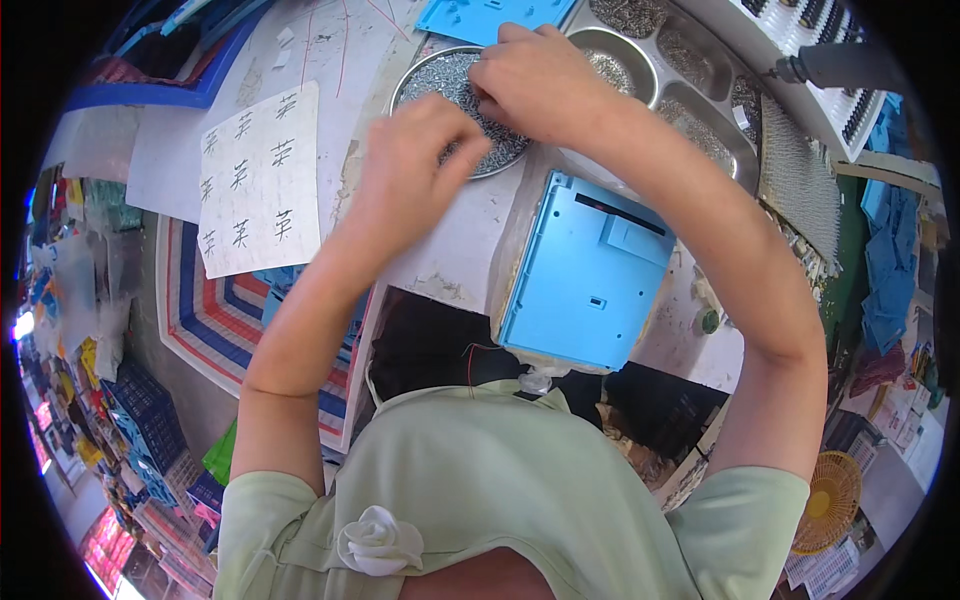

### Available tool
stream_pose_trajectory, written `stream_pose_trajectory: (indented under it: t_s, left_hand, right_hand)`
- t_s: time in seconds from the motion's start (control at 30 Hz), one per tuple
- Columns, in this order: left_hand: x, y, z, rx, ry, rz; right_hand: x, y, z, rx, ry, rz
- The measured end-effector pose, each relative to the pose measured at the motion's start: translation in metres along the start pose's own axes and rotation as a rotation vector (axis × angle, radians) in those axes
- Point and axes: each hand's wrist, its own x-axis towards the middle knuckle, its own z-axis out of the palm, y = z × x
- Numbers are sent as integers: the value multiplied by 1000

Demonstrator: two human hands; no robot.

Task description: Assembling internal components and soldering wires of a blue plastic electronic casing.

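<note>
A round metal dish [393, 93] full of small silvery screws [440, 78] stands on the table ahead of me. My left hand [418, 160] hovers at the dish's near left edge, its fingers curled and its thumb close to the forefinger. From the right, my right hand [532, 84] reaches over the dish with bent fingers, the tips down by the screws. Anything small held in either hand is hidden. Nearer to me, below the dish, lies a light blue plastic panel [585, 275] with a slot and small holes. Neither hand touches it.
Right of the dish is a metal compartment tray [652, 62] of small parts. A second blue panel [490, 18] lies behind the dish. A paper sheet with handwriting [262, 180] lies left. A dark power tool [840, 66] and white rack [800, 85] stand far right.
</note>
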Motion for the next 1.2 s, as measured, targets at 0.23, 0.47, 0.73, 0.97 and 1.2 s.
stream_pose_trajectory:
  t_s: [0.23, 0.47, 0.73, 0.97, 1.2]
  left_hand:
    - [-10, 48, 26, 123, 10, 222]
    - [-11, 53, 24, 379, -22, 437]
    - [-7, 52, 22, 406, -53, 504]
    - [-10, 51, 22, 405, -83, 509]
    - [-4, 34, 4, 377, 33, 308]
  right_hand:
    - [-4, 2, -10, 3, -12, 33]
    - [-126, 19, -67, 291, 387, 183]
    - [-198, -2, -52, 366, 279, 382]
    - [-187, 6, -64, 243, 195, 151]
    - [-115, 35, -69, 270, 242, 30]
